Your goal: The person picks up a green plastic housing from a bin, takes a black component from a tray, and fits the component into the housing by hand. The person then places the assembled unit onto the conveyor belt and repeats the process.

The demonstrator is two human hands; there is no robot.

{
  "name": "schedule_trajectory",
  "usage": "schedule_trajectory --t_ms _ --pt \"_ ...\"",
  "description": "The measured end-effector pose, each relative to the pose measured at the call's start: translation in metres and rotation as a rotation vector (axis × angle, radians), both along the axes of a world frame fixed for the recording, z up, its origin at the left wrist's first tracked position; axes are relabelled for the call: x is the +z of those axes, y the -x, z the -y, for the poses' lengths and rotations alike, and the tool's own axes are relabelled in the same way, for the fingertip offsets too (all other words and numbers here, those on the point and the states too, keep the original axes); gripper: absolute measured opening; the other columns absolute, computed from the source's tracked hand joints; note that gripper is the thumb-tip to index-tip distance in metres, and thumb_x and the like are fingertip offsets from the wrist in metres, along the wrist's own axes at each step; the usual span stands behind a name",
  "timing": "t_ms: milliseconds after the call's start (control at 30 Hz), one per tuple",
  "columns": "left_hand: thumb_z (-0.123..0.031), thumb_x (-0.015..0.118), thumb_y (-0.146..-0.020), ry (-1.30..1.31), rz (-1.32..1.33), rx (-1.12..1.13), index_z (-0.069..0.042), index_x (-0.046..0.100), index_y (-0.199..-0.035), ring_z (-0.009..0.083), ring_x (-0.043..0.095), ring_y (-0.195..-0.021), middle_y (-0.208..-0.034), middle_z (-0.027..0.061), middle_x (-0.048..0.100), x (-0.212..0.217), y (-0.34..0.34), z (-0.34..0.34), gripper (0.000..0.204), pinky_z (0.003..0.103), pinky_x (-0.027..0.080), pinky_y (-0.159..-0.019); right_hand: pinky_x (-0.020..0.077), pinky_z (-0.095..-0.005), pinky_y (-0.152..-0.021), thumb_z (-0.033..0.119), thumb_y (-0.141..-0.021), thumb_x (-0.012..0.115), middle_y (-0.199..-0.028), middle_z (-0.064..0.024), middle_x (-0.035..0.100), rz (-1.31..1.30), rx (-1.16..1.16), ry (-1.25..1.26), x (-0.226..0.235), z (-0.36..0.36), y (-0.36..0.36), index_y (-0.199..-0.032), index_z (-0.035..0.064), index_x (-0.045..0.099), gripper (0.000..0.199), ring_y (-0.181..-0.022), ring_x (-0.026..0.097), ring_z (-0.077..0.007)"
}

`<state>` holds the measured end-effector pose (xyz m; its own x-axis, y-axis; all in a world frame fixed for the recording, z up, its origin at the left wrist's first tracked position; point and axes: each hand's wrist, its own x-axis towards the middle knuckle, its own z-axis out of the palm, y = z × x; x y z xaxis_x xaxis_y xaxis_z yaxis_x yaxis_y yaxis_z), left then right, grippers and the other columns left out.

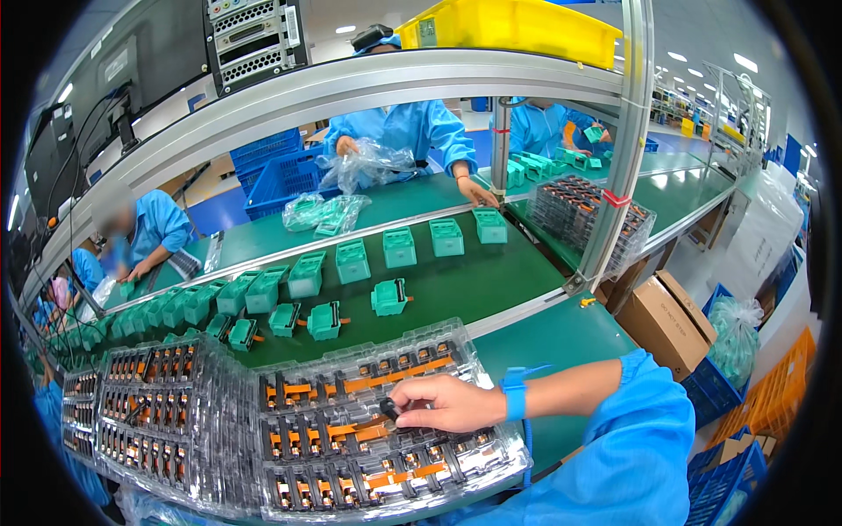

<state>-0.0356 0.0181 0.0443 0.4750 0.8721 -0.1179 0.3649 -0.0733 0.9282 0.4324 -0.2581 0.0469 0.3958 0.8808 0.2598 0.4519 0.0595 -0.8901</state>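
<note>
My right hand (449, 404) comes in from the right, with a blue strap (514, 394) round its wrist. Its thumb and fingers are pinched on a small black part (388, 408), just above a clear plastic tray (481, 368). Rows of black parts with copper-coloured pieces and orange flex ribbons (303, 441) fill the tray's pockets. One orange ribbon (373, 432) lies beneath my fingertips; whether it belongs to the pinched part I cannot tell. My left hand is out of view.
Stacked clear trays (224, 421) stand to the left. Green plastic housings (353, 261) line the conveyor belt (491, 280); several smaller ones have orange tabs. A metal post (614, 167) rises at right, near a cardboard box (671, 320). Across the belt, a co-worker's hand (478, 191) touches a housing.
</note>
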Motion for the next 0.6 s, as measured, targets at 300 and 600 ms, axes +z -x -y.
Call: schedule_trajectory --t_ms 300,600 --pt "-0.021 0.046 -0.093 0.499 0.726 -0.372 0.002 0.037 -0.131 0.0303 0.048 -0.114 -0.127 0.0161 0.047 0.046 -0.156 0.072 0.045 0.047 0.037 -0.099 0.0422 -0.0273 -0.083 0.008 -0.087 0.058 -0.109 -0.0064 0.055 -0.512 0.431 -0.199 0.041 -0.064 0.024 -0.085 0.0012 0.055 0.008 -0.094 0.050 -0.0107" --pt "-0.019 0.041 -0.095 0.818 0.845 -0.474 -0.006 0.033 -0.124 0.0287 0.045 -0.118 -0.128 0.0150 0.043 0.006 -0.285 0.063 0.032 0.051 0.036 -0.098 0.0421 -0.0351 -0.091 0.013 -0.090 0.056 -0.105 -0.0102 0.059 -0.958 0.256 -0.328 0.014 -0.102 0.011 -0.101 -0.0011 0.057 0.018 -0.103 0.054 -0.0182"
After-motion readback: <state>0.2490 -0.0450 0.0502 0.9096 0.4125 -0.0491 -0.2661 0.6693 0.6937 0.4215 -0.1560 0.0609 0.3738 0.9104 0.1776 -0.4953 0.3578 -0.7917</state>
